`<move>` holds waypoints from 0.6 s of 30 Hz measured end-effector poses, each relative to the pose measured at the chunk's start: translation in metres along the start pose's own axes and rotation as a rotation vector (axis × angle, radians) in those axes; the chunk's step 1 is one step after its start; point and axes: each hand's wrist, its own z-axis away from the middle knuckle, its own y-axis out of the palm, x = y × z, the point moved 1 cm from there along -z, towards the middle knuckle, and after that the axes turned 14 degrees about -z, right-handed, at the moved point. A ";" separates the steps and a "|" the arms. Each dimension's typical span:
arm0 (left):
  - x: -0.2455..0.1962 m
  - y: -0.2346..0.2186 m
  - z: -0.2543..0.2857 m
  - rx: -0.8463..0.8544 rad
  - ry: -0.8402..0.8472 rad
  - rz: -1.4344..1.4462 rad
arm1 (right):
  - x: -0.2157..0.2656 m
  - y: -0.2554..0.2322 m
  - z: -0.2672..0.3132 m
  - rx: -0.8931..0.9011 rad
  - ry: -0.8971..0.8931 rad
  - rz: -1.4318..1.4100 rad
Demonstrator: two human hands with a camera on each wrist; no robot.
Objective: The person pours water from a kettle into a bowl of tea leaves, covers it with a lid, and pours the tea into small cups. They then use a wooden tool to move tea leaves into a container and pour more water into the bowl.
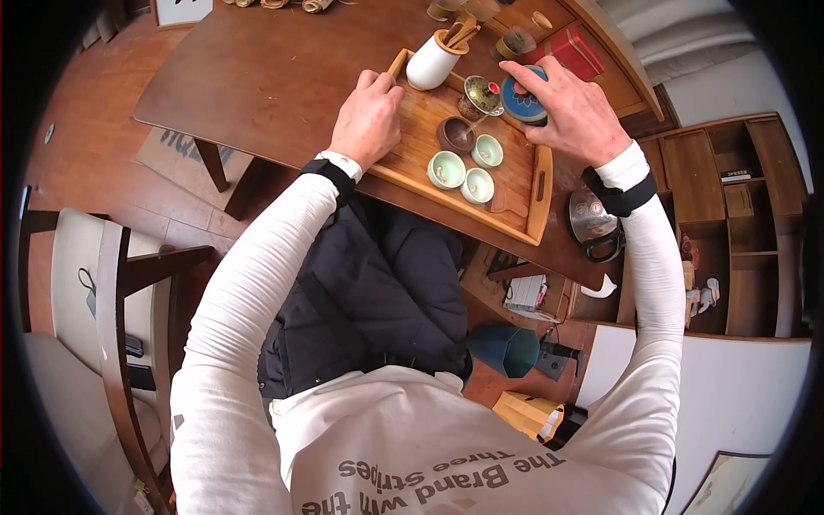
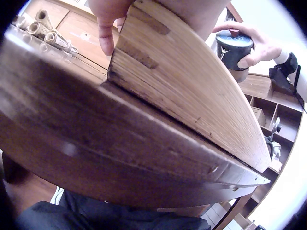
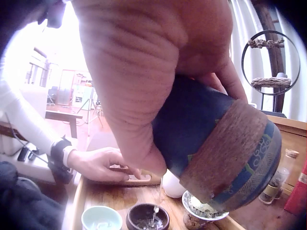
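Observation:
My right hand holds a blue lidded pot with a small reddish knob and a wide brown band, above the right part of a wooden tray. The pot is tilted in the right wrist view, where a thin stream falls into a dark brown cup; the spout is hidden. My left hand grips the tray's left end, fingers over the wall. Near the dark cup stand three pale green cups and a patterned lidded cup with a red knob.
A white holder with wooden tools stands at the tray's far side. Right of the tray is a metal kettle. A red box and glass jars stand behind. A chair is at left.

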 end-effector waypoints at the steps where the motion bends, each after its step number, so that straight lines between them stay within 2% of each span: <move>1: 0.000 0.000 0.000 0.001 0.000 -0.001 | 0.001 0.001 0.000 -0.003 -0.002 0.003; 12: 0.000 0.002 -0.001 -0.052 0.020 0.007 | -0.002 0.021 -0.002 0.037 -0.026 -0.056; 15: -0.001 0.000 -0.001 0.033 -0.023 0.001 | -0.005 0.032 0.002 0.048 0.052 -0.155; 17: -0.002 -0.001 -0.001 0.023 -0.013 0.003 | -0.009 0.038 0.008 -0.048 0.114 -0.491; 18: -0.001 -0.001 -0.001 0.015 -0.006 0.005 | -0.010 0.042 0.011 -0.048 0.111 -0.494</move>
